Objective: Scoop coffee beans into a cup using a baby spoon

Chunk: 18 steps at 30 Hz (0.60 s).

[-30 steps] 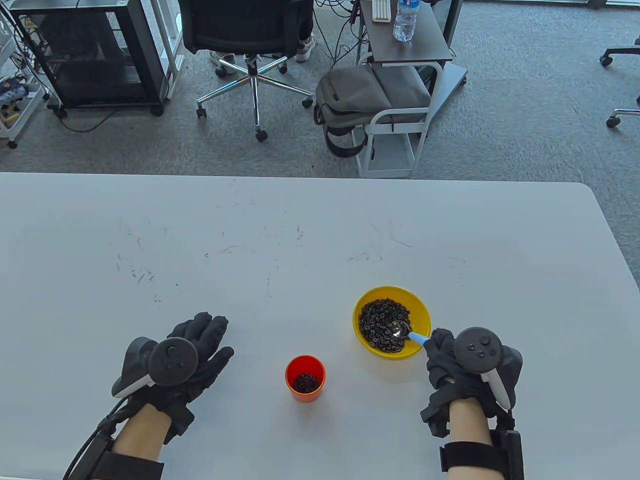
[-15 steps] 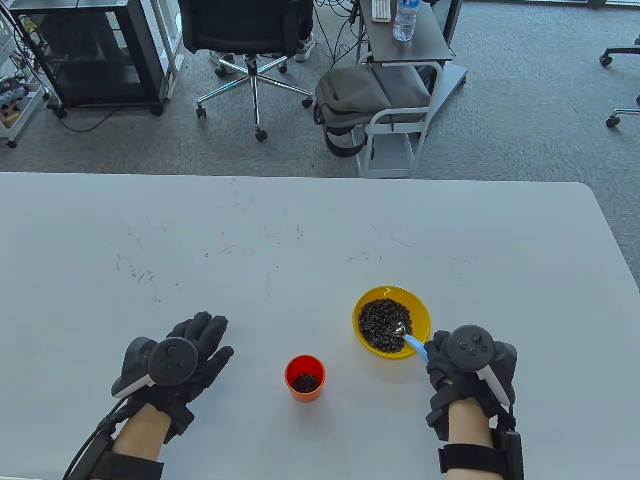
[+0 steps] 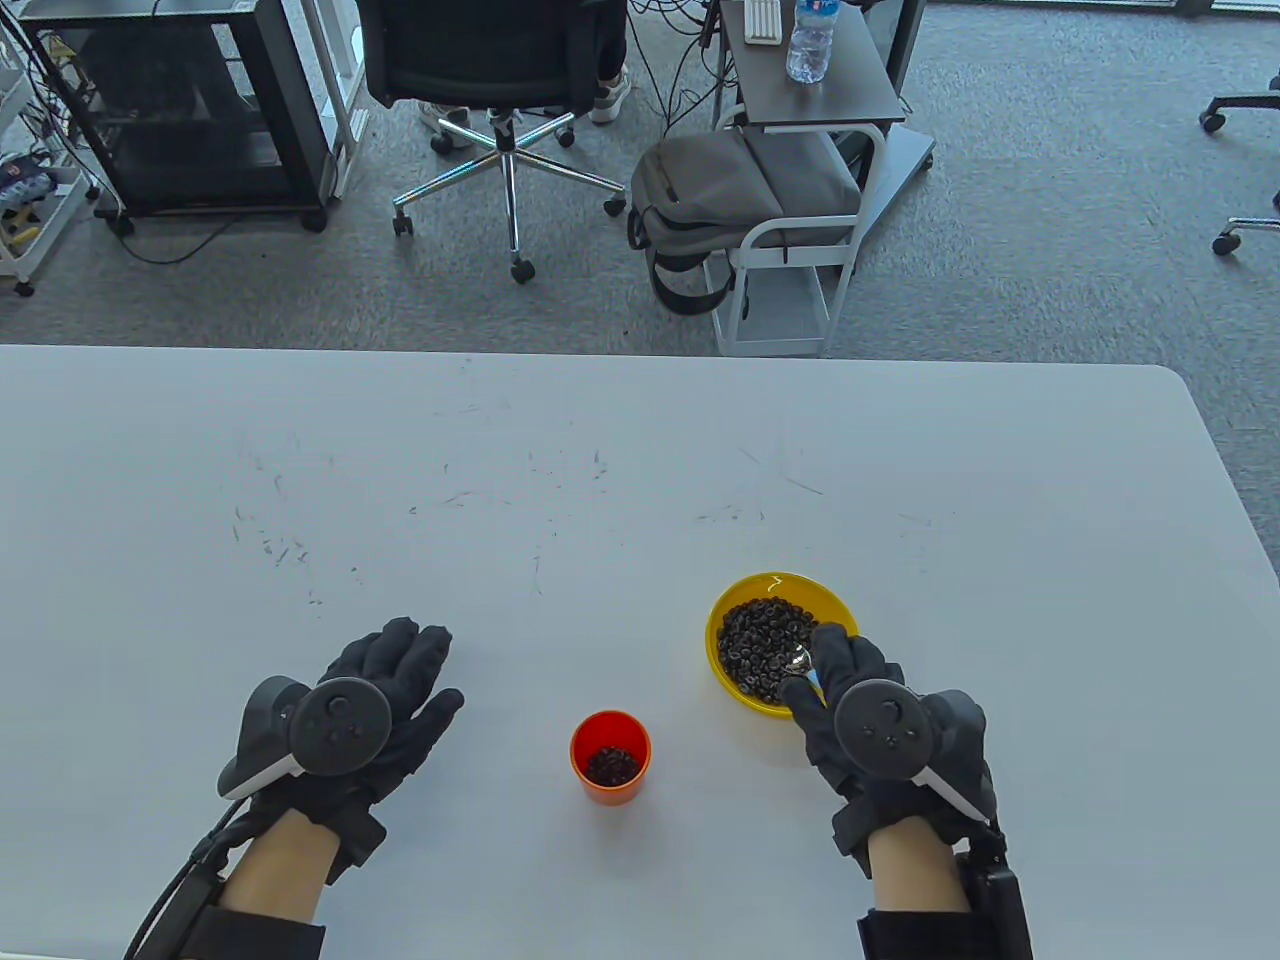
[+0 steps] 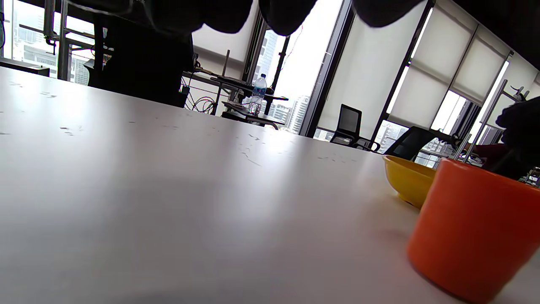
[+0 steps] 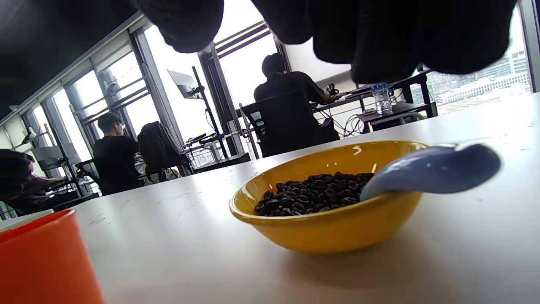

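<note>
A yellow bowl (image 3: 735,600) of coffee beans (image 3: 765,640) stands on the white table, front right. An orange cup (image 3: 610,757) with a few beans stands to its front left. The baby spoon (image 3: 800,658) lies in the bowl, metal end on the beans. In the right wrist view its blue handle (image 5: 434,169) rests on the bowl's rim (image 5: 329,232). My right hand (image 3: 812,662) hovers over the handle; its fingers (image 5: 379,38) hang above the handle with a gap. My left hand (image 3: 425,665) rests flat and open on the table, left of the cup (image 4: 472,236).
The table's far edge borders a carpeted floor with an office chair (image 3: 500,90), a grey backpack (image 3: 720,190) and a side cart holding a water bottle (image 3: 808,40). The table's right edge (image 3: 1225,480) runs past the bowl.
My right hand let go of the spoon handle, then moved left and forward over the bowl's near rim. The spoon stays in the bowl. My left hand barely shifted.
</note>
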Available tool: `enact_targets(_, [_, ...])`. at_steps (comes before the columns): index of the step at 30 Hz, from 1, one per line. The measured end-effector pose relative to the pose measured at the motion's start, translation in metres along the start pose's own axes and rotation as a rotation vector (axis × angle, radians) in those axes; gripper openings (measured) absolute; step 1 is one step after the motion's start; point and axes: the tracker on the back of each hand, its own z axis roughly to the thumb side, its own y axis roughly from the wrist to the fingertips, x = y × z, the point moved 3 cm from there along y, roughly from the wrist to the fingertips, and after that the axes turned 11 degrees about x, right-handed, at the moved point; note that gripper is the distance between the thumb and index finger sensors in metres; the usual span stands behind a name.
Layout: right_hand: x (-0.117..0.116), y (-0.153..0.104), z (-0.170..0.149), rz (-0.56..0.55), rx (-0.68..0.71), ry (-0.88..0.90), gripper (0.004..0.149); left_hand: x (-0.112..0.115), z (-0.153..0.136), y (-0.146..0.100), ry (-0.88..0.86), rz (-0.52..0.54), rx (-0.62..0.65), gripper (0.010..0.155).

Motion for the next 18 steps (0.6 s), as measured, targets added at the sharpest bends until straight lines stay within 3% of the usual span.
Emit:
enact_targets(6, [-0.008,0.004,0.021,0.050,0.074,-0.055,0.072,-0.005,0.004,-0.002,0.017,0.026,0.019,0.067])
enact_targets(13, [-0.024,0.006,0.021,0.208,0.064,-0.049,0.080,-0.014,0.011,-0.006,0.123,0.077,0.024,0.068])
enact_targets(18, [-0.026,0.008,0.022,0.216,0.076,-0.062,0.081,-0.015,0.013,-0.008,0.141,0.077,0.027,0.068])
